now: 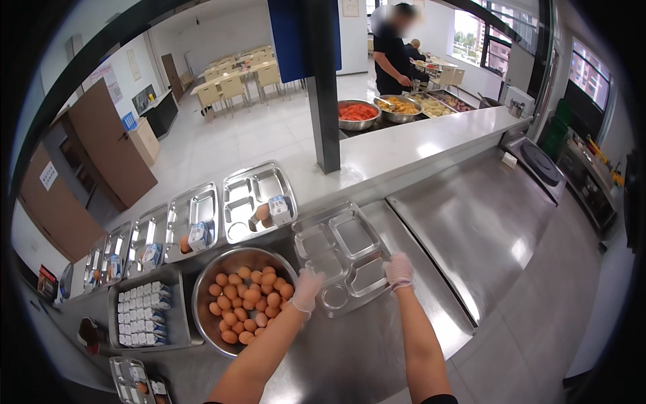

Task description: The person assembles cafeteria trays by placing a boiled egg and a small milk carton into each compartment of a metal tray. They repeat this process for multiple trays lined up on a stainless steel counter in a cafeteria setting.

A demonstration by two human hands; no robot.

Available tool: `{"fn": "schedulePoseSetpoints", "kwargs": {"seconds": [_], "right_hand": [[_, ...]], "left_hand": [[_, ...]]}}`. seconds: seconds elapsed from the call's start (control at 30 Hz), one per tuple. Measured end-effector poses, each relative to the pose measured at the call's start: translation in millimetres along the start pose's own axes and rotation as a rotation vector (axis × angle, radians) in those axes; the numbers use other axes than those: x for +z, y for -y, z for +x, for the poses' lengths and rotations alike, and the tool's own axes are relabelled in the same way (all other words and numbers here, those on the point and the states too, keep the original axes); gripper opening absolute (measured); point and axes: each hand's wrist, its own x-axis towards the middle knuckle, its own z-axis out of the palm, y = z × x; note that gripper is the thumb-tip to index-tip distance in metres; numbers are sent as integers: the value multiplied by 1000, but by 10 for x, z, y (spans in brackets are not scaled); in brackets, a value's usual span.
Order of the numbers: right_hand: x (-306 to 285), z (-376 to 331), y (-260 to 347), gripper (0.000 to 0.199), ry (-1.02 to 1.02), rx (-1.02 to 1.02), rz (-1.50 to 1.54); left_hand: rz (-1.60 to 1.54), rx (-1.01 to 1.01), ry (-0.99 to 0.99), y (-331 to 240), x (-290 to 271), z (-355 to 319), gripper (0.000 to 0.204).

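A steel compartment tray (355, 232) with nothing in its hollows is in front of me at the counter's middle. My left hand (309, 288), in a clear disposable glove, is closed on the tray's left edge. On its right edge my right hand (400, 271), gloved the same way, grips the rim. Left of the tray stands a big steel bowl (197, 296) full of brown eggs (252, 295), close beside my left forearm. Beyond the bowl, another compartment tray (246, 202) holds one egg (262, 212) and a small milk carton (279, 209).
More trays (195, 205) with eggs and cartons line the ledge leftward. A deep steel pan (183, 316) holds rows of cartons. A dark post (324, 121) rises from the white ledge (404, 158). Across it, a person (390, 57) stands by food bowls (359, 124).
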Motion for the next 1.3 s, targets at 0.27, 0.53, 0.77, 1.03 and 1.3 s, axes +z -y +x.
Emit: {"fn": "schedulePoseSetpoints", "kwargs": {"seconds": [0.27,0.53,0.77,1.03,1.3], "right_hand": [[-410,-84,13,26,146,74,59],[-549,-195,38,22,90,-38,138],[-557,-189,82,21,59,-85,-30],[-620,-103,71,22,178,45,186],[-447,-93,-224,28,346,118,584]], "left_hand": [[-148,-12,31,-107,-68,-182,29],[-125,56,76,41,-141,-58,26],[-235,4,109,-16,-190,-83,23],[-377,-23,60,-9,-240,-52,15],[-218,1,-99,-56,-180,37,20]]}}
